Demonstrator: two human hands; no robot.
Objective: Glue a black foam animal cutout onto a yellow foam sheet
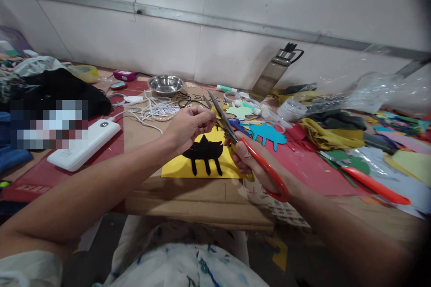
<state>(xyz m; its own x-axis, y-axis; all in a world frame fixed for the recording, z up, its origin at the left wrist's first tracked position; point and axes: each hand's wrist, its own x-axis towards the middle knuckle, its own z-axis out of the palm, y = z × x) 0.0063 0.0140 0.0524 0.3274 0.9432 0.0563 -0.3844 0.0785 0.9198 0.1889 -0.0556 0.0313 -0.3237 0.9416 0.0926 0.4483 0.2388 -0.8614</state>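
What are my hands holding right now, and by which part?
The right hand holds scissors by the red handle; whether the left hand holds anything cannot be told.

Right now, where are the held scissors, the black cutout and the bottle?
Held scissors (230, 131), head view: metal near the pivot.
Black cutout (204, 151), head view: middle of its body.
Bottle (273, 71), head view: its translucent side.

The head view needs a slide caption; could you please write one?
Scissors in the right hand, close to the left hand, above a black cutout on a yellow sheet.
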